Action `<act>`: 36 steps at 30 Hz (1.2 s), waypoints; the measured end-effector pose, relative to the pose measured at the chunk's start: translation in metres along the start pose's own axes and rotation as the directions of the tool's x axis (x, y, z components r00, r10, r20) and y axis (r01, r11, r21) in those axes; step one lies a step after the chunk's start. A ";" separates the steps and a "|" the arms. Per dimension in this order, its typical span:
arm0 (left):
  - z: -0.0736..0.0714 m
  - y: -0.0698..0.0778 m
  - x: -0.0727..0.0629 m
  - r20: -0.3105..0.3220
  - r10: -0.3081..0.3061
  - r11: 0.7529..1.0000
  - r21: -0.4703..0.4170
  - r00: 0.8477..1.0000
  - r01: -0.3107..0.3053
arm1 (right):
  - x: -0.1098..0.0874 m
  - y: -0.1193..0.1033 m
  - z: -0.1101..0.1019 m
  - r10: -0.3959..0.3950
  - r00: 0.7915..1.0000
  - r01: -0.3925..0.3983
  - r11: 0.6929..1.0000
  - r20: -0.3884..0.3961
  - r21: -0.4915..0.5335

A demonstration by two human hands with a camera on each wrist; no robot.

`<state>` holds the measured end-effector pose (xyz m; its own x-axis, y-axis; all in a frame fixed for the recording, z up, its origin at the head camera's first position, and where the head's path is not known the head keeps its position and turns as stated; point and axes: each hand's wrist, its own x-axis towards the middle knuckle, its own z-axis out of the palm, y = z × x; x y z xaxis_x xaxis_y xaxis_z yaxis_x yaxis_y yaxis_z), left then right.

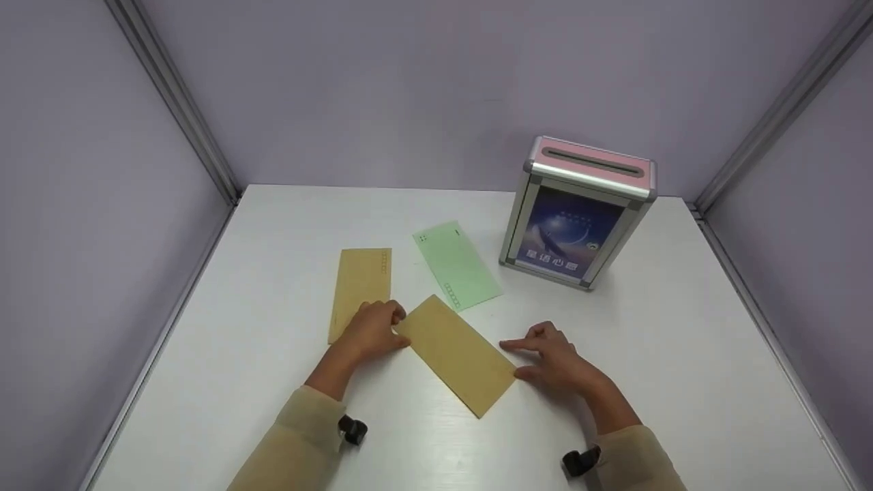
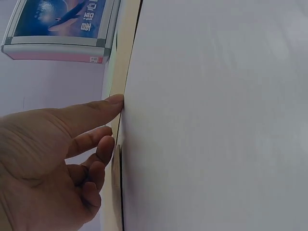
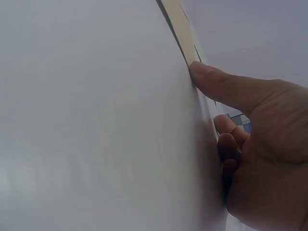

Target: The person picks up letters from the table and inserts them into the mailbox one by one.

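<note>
A brown envelope (image 1: 458,356) lies slantwise on the white table, its plain side up. At its left corner is my left hand (image 1: 372,332), thumb and forefinger on either side of the corner, the other fingers curled. That hand overlaps a second brown envelope (image 1: 361,279), printed with a row of small boxes. My right hand (image 1: 554,359) has its thumb tip at the slanted envelope's right corner. The forefinger points out, just off the edge. In the right wrist view the thumb (image 3: 226,86) meets the envelope's end (image 3: 179,31). Behind lies a light green envelope (image 1: 458,266).
A silver-framed box (image 1: 573,218) with a pink top, a slot and a blue front panel stands at the back right of the table (image 1: 682,382). Pale walls (image 1: 382,88) close in the back and both sides.
</note>
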<state>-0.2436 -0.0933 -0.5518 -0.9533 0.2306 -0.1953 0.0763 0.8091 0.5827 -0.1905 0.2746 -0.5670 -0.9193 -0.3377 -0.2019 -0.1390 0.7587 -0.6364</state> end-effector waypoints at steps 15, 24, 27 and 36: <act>0.000 -0.004 0.001 0.034 0.005 0.996 -0.090 0.999 -0.002 | -0.001 0.004 0.005 0.014 1.000 -0.014 1.000 -0.005 0.007; -0.006 -0.006 0.006 0.073 0.033 0.966 -0.260 0.997 -0.013 | -0.001 0.003 0.004 0.005 1.000 -0.005 1.000 -0.008 0.013; -0.010 -0.006 0.004 0.088 0.072 0.933 -0.359 0.993 -0.036 | -0.002 0.003 0.005 -0.014 1.000 0.014 1.000 -0.007 0.008; -0.023 -0.005 -0.003 0.131 0.142 0.887 -0.458 0.981 -0.067 | 0.000 0.005 0.005 -0.021 1.000 0.021 1.000 -0.016 0.001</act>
<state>-0.2482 -0.1108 -0.5359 -0.8862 0.4119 -0.2123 -0.0021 0.4545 0.8907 -0.1891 0.2761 -0.5741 -0.9219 -0.3448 -0.1767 -0.1581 0.7510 -0.6411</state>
